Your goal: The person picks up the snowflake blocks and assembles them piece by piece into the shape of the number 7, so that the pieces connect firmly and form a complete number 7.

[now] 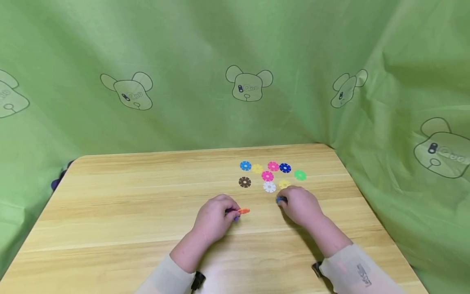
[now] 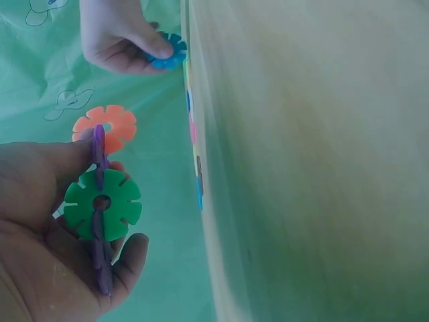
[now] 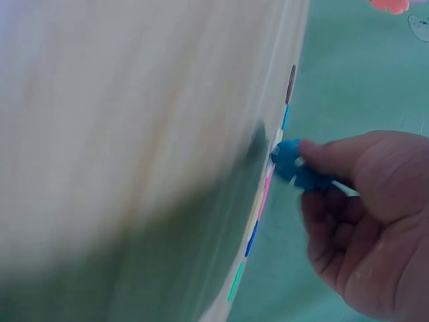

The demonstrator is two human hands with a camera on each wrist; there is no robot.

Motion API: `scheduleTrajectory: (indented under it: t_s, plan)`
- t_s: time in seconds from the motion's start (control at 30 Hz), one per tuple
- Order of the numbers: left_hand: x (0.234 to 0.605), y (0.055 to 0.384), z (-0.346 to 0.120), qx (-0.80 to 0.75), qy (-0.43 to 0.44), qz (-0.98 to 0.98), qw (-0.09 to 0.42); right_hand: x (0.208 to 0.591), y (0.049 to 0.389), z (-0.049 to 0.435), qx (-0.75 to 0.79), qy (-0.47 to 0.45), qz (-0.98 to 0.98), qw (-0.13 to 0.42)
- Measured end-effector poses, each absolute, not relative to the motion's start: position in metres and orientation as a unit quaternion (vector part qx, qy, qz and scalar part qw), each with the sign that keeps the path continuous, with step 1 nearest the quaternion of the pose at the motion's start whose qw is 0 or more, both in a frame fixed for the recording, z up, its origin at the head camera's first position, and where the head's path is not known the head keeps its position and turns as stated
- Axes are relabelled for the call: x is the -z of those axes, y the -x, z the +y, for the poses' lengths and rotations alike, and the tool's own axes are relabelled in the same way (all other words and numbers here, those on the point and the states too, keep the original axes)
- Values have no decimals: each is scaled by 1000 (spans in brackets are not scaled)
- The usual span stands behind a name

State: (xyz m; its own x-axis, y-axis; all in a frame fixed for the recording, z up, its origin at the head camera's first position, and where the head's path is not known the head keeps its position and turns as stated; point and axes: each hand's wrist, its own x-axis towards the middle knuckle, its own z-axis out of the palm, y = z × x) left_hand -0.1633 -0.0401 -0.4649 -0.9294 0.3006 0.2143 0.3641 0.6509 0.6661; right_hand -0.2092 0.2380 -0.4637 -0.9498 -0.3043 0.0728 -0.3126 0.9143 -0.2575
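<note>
From here I see the left hand (image 1: 214, 218) holding a little row of joined discs, with the thumb and fingers bent round it. The row has an orange disc (image 2: 124, 127) at the end, then a purple disc (image 2: 99, 144) standing on edge, then a green disc (image 2: 120, 201), then a dark purple disc (image 2: 100, 261), also on edge. The right hand (image 1: 302, 206) pinches one blue disc (image 3: 288, 157) between its thumb and fingers. Both hands are over the table (image 1: 128, 204), with a gap between them.

Past the hands, more discs lie flat. A white disc (image 1: 269, 187) and a brown disc (image 1: 244, 182) are nearest the middle. Two yellow ones, two pink ones, a light blue disc (image 1: 245, 165), a dark blue disc (image 1: 285, 168) and a bright green disc (image 1: 300, 175) lie near them. The right hand is close to one yellow disc (image 1: 284, 184). Behind the table hangs a green cloth (image 1: 183, 61) with round-eared animal heads (image 1: 248, 87) drawn on it.
</note>
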Motion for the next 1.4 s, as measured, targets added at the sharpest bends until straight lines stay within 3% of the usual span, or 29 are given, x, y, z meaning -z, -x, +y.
scheduleTrajectory:
  t_s: [0.33,0.83,1.4]
  plan:
    - [466,164,-38,372,189,-908,45,461,199,223,-325,-129,-937,-27]
    - [465,164,-32,349,199,-915,39,464,195,216,-517,-103,-839,-136]
    - [465,164,-32,348,206,-914,40,464,197,212,-559,-115,-802,-175]
